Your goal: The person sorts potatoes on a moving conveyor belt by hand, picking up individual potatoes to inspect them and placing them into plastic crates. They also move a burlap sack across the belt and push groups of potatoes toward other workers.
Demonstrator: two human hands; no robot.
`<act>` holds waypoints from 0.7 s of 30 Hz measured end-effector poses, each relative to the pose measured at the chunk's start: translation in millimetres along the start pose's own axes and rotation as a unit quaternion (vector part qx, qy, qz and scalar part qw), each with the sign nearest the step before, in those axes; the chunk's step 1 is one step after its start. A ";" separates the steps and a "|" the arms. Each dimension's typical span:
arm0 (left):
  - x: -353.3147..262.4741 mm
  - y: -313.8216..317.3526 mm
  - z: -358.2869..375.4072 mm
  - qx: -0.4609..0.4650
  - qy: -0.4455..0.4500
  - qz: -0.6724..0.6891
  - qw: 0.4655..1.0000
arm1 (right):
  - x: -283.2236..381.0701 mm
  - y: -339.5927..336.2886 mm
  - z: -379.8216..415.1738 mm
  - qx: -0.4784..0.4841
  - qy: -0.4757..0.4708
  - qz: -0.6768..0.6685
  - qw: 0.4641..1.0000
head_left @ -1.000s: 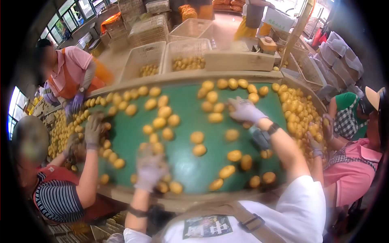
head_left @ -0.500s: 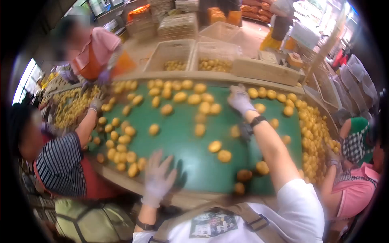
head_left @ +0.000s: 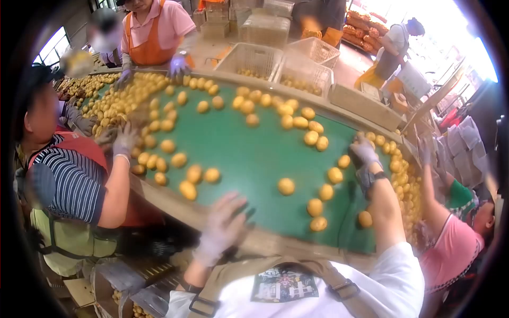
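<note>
Yellow potatoes lie scattered over a green sorting table. My left hand, in a pale glove, hovers at the near edge with its fingers spread and nothing in it; it is slightly blurred. On the right side of the table, my right hand, gloved too, reaches to the potatoes by the far rim. Its fingers point away and bend down, so whether they hold a potato is hidden. A short line of potatoes lies left of my right forearm. A dense heap of potatoes lies beyond that wrist.
A wooden rim borders the table. Opposite stands a person in an orange apron; at left, a person in a striped shirt handles potatoes. Someone in pink is at right. Plastic crates holding potatoes stand behind the far rim.
The view has turned. My right hand has moved rightward along the far side, toward the heap. Potatoes on the green surface have shifted. My left hand stays spread near the front edge.
</note>
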State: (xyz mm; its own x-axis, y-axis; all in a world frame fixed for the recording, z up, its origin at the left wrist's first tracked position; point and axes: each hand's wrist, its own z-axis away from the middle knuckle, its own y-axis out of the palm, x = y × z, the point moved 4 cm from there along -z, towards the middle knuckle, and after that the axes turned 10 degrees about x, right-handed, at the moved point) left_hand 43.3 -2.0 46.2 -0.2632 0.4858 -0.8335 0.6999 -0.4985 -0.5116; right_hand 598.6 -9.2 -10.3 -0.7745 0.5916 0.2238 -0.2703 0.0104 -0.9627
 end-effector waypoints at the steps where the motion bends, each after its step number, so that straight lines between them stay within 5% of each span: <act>1: -1.0 -1.9 -2.9 0.002 -0.015 0.017 1.000 | -6.5 0.1 0.7 0.008 -0.010 0.011 1.000; 4: -5.4 -7.0 -6.0 0.024 -0.047 0.050 0.997 | 9.3 -22.3 38.4 -0.005 -0.047 0.083 0.995; 6: -2.4 -10.8 -5.6 0.034 -0.055 0.043 0.997 | 3.5 -33.3 49.6 -0.079 0.026 -0.069 0.994; 10: 5.4 -3.8 -9.3 0.027 -0.088 0.040 0.995 | -29.4 -32.1 16.9 -0.040 0.125 -0.107 0.986; 18: -7.4 6.3 -36.8 0.074 -0.075 0.086 0.991 | -3.1 -45.8 -1.5 0.036 0.119 -0.057 0.991; 21: 10.3 22.9 -42.7 0.094 -0.078 0.206 0.971 | 33.2 -33.1 18.8 0.007 0.010 -0.336 0.942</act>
State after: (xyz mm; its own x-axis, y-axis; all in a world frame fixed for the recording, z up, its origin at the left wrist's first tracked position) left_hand 85.0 22.2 34.9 -0.0950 0.1094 -0.9894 0.6369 -0.7572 -0.1449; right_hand 571.1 -5.0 31.9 -0.4152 0.4699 0.7790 -0.7037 0.3768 -0.6024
